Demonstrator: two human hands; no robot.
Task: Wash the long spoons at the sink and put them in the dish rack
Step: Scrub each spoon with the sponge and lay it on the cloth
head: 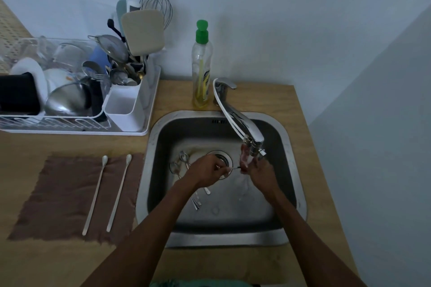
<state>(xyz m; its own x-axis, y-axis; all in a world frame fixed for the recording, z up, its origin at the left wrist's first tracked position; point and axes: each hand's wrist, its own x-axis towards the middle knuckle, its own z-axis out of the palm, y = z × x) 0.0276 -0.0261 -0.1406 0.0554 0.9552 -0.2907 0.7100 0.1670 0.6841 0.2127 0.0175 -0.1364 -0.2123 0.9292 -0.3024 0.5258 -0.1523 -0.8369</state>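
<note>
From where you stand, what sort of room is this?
Most likely a small home kitchen: a steel sink with a tap, a dish soap bottle beside it, and a full dish rack on the wooden counter.

Two bare forearms rise from the bottom edge of the frame and converge toward the centre. The left forearm runs from lower left up and to the right, and the right forearm runs from lower right up and to the left. The left hand (205, 171) sits just left of centre, back upward, its fingers curled and its fingertips pinching one end of a thin long-handled spoon (235, 168). The right hand (262, 176) is just beside it to the right, back upward, its fingers bunched and pointing up-left at the spoon's other end. Its grip there is too blurred to tell. The wrists are close together but do not touch.
</note>
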